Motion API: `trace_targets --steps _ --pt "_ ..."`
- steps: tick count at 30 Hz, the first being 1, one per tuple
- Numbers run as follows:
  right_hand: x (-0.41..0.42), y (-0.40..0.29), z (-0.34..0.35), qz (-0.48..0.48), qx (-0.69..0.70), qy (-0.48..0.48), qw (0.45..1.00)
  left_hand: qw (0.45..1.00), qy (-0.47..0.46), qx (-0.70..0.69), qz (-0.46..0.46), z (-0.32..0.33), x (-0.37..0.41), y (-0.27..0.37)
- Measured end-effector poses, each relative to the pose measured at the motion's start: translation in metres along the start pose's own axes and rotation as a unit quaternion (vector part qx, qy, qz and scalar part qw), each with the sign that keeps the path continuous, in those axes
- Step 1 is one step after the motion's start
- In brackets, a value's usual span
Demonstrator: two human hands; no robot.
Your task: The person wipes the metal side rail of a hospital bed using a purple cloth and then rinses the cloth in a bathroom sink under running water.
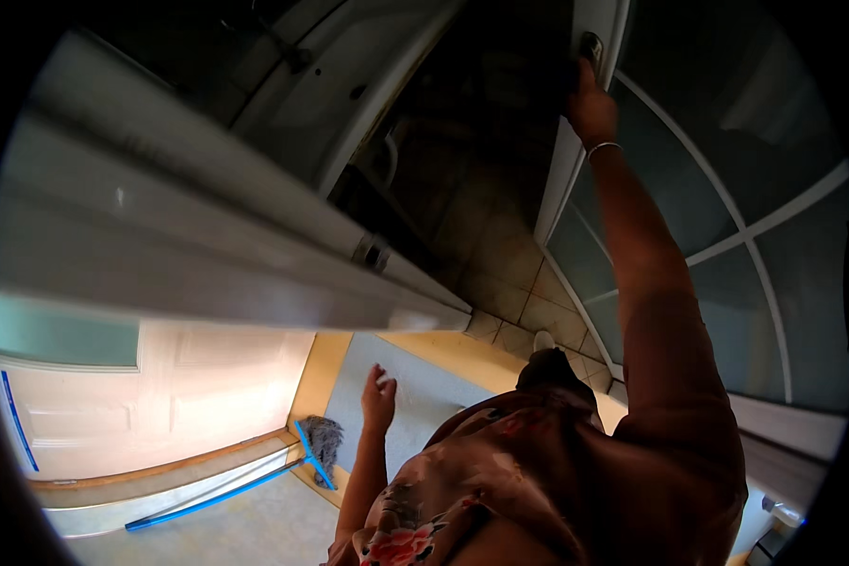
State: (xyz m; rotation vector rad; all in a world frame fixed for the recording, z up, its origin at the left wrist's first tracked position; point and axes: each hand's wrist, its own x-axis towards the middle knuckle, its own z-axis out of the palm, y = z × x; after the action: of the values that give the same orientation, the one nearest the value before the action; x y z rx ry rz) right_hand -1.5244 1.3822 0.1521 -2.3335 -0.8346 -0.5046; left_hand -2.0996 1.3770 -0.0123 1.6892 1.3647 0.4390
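Note:
My right arm reaches forward, and my right hand [593,106] is at the metal handle [591,48] of a white-framed glass door [714,233], its fingers closed around it. Part of that grip is lost in shadow. The door stands ajar, swung in toward a dark tiled room. My left hand [379,400] hangs at my side above a grey-blue mat, fingers curled. A small pale spot shows between its fingers, too unclear to name.
A white door frame [184,233] with a strike plate [371,252] runs along the left. Beyond it is a white washbasin [290,106]. Dark floor tiles [502,283] lie ahead. A blue-handled mop [219,501] leans low by a pale panelled door [205,396].

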Motion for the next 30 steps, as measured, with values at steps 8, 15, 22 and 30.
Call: trace_targets --steps 8,15,22,30 --pt "0.084 0.120 0.007 0.000 -0.114 0.032 0.993 0.975 0.190 0.102 0.045 0.028 0.058 0.088" --pt "0.135 0.215 0.000 0.021 -0.153 -0.005 0.988 0.967 0.252 -0.005 -0.023 0.036 0.068 0.051" --pt "0.135 0.210 -0.034 0.034 -0.212 -0.005 0.977 0.967 0.251 0.044 -0.016 0.045 0.051 0.102" --pt "0.142 0.206 0.064 -0.056 0.135 -0.080 0.986 0.968 0.116 0.130 -0.179 0.034 0.038 0.123"
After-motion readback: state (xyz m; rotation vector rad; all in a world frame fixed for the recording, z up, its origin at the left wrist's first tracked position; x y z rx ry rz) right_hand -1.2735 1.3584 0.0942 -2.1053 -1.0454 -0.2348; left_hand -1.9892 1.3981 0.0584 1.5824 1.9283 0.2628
